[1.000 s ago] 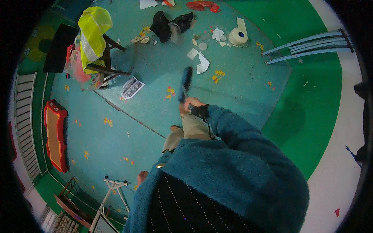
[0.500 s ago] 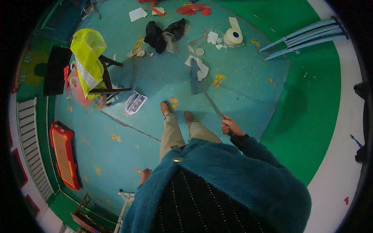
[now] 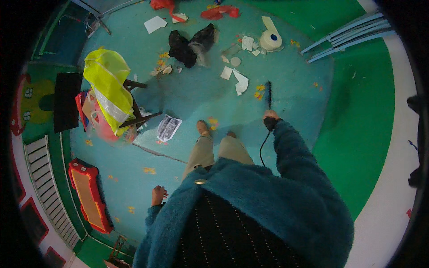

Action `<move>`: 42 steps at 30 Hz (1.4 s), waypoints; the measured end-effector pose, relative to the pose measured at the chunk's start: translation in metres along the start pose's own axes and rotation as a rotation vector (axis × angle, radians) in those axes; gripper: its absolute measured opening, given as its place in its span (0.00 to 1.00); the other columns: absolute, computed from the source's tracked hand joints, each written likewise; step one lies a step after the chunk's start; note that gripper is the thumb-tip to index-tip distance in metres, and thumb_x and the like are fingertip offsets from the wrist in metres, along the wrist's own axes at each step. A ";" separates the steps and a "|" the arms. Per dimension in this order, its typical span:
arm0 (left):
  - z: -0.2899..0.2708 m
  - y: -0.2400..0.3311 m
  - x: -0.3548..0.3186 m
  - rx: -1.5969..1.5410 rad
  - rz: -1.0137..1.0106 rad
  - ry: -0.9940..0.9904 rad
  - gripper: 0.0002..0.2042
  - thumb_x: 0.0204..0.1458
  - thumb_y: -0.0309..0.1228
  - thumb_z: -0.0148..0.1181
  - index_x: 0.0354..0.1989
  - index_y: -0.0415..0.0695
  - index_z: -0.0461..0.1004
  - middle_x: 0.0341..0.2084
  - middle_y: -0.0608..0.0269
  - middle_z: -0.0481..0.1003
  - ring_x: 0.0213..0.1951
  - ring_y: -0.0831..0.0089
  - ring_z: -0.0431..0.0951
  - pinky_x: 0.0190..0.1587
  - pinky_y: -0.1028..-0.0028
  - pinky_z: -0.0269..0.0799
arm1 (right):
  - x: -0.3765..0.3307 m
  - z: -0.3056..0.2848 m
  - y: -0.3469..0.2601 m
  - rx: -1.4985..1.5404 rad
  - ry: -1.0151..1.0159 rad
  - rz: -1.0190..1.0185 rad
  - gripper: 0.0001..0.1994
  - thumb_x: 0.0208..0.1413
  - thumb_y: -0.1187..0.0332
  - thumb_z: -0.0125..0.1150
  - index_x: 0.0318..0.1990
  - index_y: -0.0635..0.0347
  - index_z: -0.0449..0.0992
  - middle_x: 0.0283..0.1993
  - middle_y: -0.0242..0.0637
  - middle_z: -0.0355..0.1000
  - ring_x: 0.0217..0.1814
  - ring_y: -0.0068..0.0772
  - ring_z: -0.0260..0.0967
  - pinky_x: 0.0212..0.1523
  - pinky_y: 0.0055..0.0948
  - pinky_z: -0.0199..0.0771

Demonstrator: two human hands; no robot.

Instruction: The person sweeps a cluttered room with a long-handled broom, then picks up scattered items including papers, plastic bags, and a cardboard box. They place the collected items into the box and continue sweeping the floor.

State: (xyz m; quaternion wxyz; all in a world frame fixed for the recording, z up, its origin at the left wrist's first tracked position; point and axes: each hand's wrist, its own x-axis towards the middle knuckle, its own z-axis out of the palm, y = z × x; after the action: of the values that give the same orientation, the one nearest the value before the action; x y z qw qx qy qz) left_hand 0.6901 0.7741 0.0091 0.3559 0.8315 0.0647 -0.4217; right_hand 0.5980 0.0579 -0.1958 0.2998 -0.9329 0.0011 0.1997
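My right hand (image 3: 270, 115) is closed round the handle of a broom, its arm stretched forward. The broom head (image 3: 268, 94) shows beyond the hand as a narrow dark strip, beside yellow flower marks on the blue-green floor (image 3: 187, 94). Most of the handle is hidden. A thin black cord hangs below my right wrist. My left hand (image 3: 158, 195) is held out by my left side, fingers loosely bent and apart, with nothing in it. White paper scraps (image 3: 241, 83) lie just left of the broom head.
Black plastic bags (image 3: 182, 50), a white roll (image 3: 270, 41) and red plastic (image 3: 220, 12) lie ahead. A chair with a yellow reflective vest (image 3: 107, 80) stands left, near a printed sheet (image 3: 169, 128). Blue metal legs (image 3: 348, 38) reach in at far right.
My right hand has swung forward, and the broom head has moved right, away from the paper scraps. My left hand has come further into view.
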 end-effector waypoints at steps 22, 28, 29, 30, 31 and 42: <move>-0.038 -0.076 0.121 0.579 0.446 -0.066 0.08 0.43 0.32 0.58 0.21 0.40 0.70 0.18 0.53 0.70 0.24 0.52 0.73 0.26 0.54 0.68 | 0.100 -0.103 -0.230 1.854 0.028 0.429 0.03 0.58 0.71 0.51 0.36 0.56 0.63 0.21 0.27 0.58 0.17 0.16 0.54 0.16 0.22 0.55; -0.039 -0.031 0.183 1.033 0.743 -0.155 0.07 0.41 0.32 0.58 0.22 0.42 0.71 0.18 0.55 0.70 0.24 0.55 0.73 0.25 0.56 0.69 | 0.009 -0.127 -0.163 1.984 0.261 0.616 0.14 0.58 0.75 0.51 0.50 0.58 0.59 0.24 0.28 0.56 0.19 0.16 0.49 0.19 0.21 0.52; -0.034 -0.021 0.188 1.075 0.745 -0.166 0.07 0.41 0.32 0.58 0.23 0.42 0.71 0.17 0.55 0.70 0.23 0.55 0.73 0.25 0.56 0.69 | -0.001 -0.129 -0.146 1.970 0.350 0.735 0.14 0.57 0.75 0.51 0.50 0.58 0.60 0.24 0.29 0.57 0.19 0.17 0.50 0.18 0.23 0.52; -0.028 -0.009 0.193 1.025 0.735 -0.152 0.07 0.41 0.32 0.58 0.23 0.42 0.71 0.18 0.55 0.70 0.24 0.55 0.73 0.26 0.56 0.69 | -0.009 -0.132 -0.127 1.981 0.430 0.789 0.13 0.57 0.75 0.51 0.49 0.58 0.61 0.23 0.29 0.57 0.18 0.18 0.50 0.17 0.24 0.53; -0.021 0.006 0.199 0.977 0.724 -0.140 0.07 0.41 0.33 0.58 0.22 0.42 0.71 0.18 0.55 0.70 0.24 0.54 0.73 0.26 0.57 0.69 | -0.015 -0.132 -0.106 2.020 0.512 0.828 0.13 0.57 0.75 0.51 0.49 0.58 0.62 0.22 0.30 0.58 0.17 0.19 0.51 0.16 0.26 0.54; 0.069 0.191 0.187 0.784 0.558 -0.097 0.07 0.41 0.32 0.56 0.21 0.42 0.69 0.20 0.51 0.69 0.27 0.50 0.73 0.28 0.57 0.69 | 0.030 -0.200 0.164 0.539 0.294 0.385 0.04 0.60 0.70 0.48 0.40 0.56 0.64 0.22 0.34 0.58 0.18 0.28 0.55 0.18 0.34 0.57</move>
State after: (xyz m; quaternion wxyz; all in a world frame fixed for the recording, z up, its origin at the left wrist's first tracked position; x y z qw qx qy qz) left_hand 0.8415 0.5529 -0.0547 0.1180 0.8680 -0.3411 -0.3410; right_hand 0.6804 -0.1844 -0.1508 0.4886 -0.8217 0.2724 0.1087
